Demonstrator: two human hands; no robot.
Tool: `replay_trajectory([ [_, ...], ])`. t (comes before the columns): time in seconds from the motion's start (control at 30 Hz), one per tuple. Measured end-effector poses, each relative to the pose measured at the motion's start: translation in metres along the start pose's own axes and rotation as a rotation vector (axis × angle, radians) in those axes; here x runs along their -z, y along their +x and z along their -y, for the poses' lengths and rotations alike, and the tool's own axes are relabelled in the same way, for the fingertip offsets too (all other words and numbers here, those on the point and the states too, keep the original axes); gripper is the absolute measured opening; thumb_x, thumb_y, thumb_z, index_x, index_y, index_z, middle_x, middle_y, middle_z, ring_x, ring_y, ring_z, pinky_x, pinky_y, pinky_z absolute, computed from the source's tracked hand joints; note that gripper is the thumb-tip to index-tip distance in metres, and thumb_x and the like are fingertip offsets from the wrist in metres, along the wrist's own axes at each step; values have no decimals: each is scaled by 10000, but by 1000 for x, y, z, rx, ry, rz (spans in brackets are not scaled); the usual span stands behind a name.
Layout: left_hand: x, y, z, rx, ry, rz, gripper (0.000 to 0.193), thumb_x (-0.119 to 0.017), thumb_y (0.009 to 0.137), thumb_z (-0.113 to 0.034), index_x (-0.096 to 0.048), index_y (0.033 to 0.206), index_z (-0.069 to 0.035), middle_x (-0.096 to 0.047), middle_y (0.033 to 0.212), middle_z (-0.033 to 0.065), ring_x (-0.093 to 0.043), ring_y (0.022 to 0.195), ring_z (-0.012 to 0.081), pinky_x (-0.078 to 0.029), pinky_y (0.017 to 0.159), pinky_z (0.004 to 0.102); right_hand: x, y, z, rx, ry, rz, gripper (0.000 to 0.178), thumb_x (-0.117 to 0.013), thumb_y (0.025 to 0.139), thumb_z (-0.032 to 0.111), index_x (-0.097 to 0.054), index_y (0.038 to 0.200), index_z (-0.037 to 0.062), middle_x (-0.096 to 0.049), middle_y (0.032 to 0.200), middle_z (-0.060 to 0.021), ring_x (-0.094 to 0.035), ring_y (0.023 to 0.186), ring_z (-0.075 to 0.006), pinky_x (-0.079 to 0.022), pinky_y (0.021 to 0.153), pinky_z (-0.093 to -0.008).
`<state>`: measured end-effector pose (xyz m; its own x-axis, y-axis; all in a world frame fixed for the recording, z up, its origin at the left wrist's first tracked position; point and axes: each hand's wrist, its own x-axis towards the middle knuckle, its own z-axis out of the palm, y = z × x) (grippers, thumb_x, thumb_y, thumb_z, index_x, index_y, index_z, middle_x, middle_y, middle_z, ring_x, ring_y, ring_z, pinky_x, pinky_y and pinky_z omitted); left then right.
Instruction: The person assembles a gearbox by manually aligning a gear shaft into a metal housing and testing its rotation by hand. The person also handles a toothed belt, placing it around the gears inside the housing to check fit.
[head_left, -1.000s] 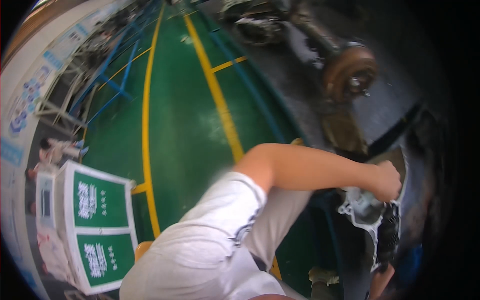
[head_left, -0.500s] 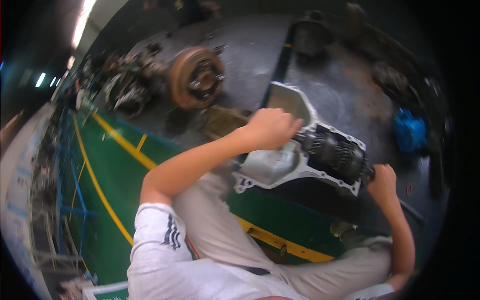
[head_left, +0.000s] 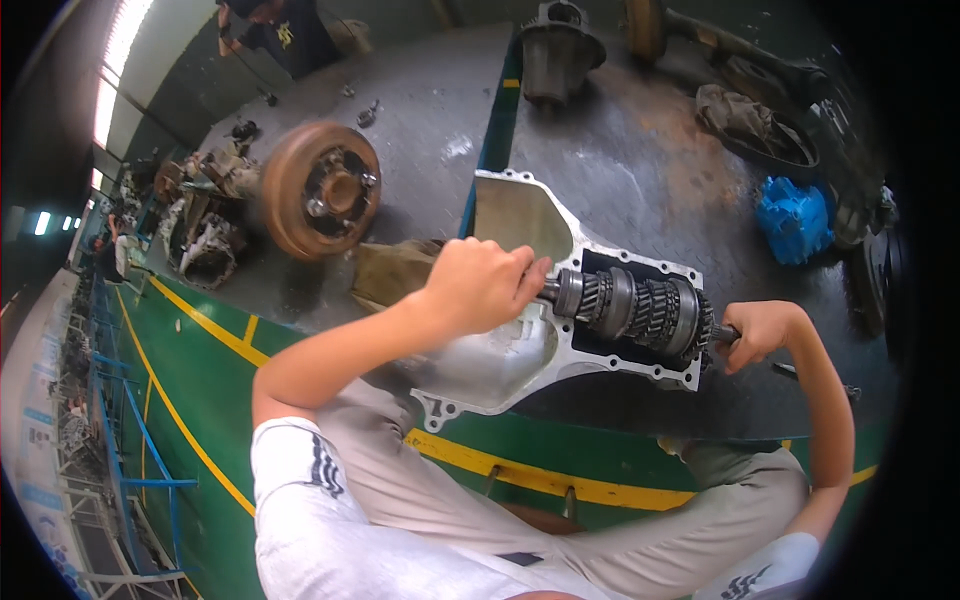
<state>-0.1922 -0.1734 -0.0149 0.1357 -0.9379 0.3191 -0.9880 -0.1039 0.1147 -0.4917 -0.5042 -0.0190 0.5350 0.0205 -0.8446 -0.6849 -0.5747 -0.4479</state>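
A gear shaft (head_left: 640, 306) with several steel gears lies lengthwise over the open side of a silver-grey gearbox housing (head_left: 585, 245). My left hand (head_left: 485, 284) is closed round the shaft's left end, beside the housing's wide bell-shaped part. At the other end, my right hand (head_left: 757, 333) grips the thin shaft tip that sticks out past the housing's right edge. Whether the gears rest on the housing or hang just above it, I cannot tell. My left forearm covers part of the bell.
Left of the housing stands a rusty brake drum (head_left: 322, 190) among metal parts. A dark metal casing (head_left: 560, 55) and a blue plastic bundle (head_left: 795, 220) lie on the grey table (head_left: 420, 110). Another person (head_left: 290, 35) is at the far left. Yellow lines mark the green floor (head_left: 190, 370).
The view has shifted, so the housing, gear shaft and both hands appear farther left, and another person has come into sight at the far side. Both hands keep hold of the shaft ends.
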Motion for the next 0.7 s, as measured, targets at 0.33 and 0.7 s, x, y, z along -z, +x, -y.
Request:
replay_trajectory([
  [0.33, -6, -2, 1, -56, -35, -138, 344, -654, 1047, -301, -607, 766, -109, -606, 561, 112, -612, 494, 363, -465, 461, 457, -91, 23, -9, 465, -586, -1491, 176, -788, 740, 0, -656, 847, 44, -637, 700, -172, -661, 661, -390, -515, 604, -457],
  [0.7, -6, 0, -2, -38, -6, -120, 268, -624, 1024, -223, -634, 785, -103, -600, 576, 121, -600, 495, 358, -444, 480, 466, -92, 19, -3, 282, -632, -1385, 200, -812, 852, 111, -619, 831, 64, -639, 673, -169, -667, 658, -401, -518, 615, -473],
])
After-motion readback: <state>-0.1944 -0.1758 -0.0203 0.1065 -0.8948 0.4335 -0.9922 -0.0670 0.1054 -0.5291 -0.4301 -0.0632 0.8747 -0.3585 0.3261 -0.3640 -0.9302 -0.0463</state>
